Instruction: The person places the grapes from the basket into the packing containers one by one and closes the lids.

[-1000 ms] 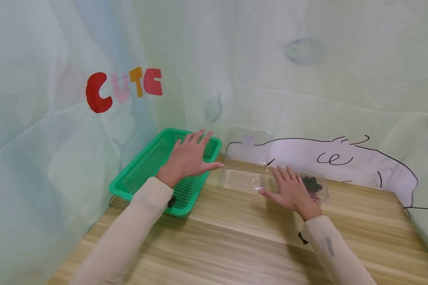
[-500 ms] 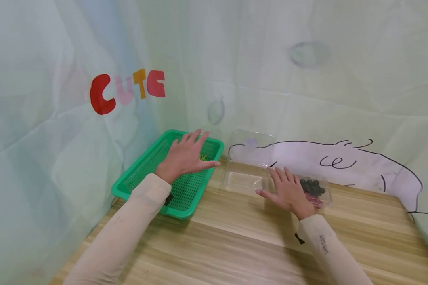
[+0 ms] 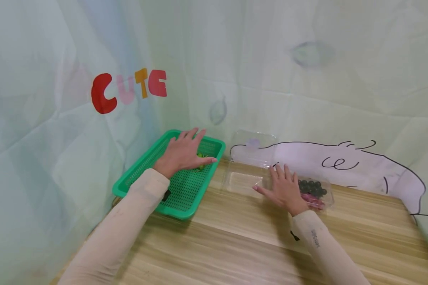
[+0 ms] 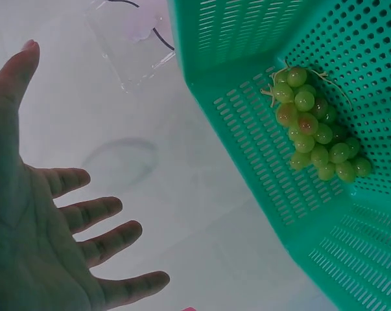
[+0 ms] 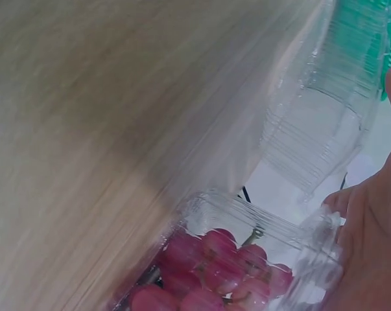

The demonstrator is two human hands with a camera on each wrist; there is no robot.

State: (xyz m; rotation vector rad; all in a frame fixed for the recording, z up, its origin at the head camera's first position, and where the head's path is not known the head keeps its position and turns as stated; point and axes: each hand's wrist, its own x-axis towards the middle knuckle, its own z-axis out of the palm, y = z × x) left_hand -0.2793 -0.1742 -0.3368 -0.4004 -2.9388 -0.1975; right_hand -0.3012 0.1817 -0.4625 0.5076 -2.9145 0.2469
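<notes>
My left hand (image 3: 180, 155) hovers over the green plastic basket (image 3: 190, 204), fingers spread and holding nothing. Inside that basket lies a bunch of green grapes (image 4: 315, 123), mostly hidden behind the hand in the head view. My right hand (image 3: 285, 190) is also spread and holds nothing. It is above or beside a clear plastic box (image 3: 326, 200) with dark grapes (image 3: 311, 187) and red grapes (image 5: 218, 265); whether it touches the box I cannot tell. Left of the right hand stands another clear plastic box (image 3: 244, 181), its lid (image 3: 255, 148) raised against the backdrop.
A wooden table (image 3: 228, 241) carries everything. Pale fabric (image 3: 214, 59) encloses its back and left side, with coloured letters (image 3: 105, 93) on the left. The basket stands in the back left corner, close to the fabric.
Both hands have drifted slightly left, still spread. More of the green grapes in the basket and of the dark and red grapes at right shows. The view has shifted slightly.
</notes>
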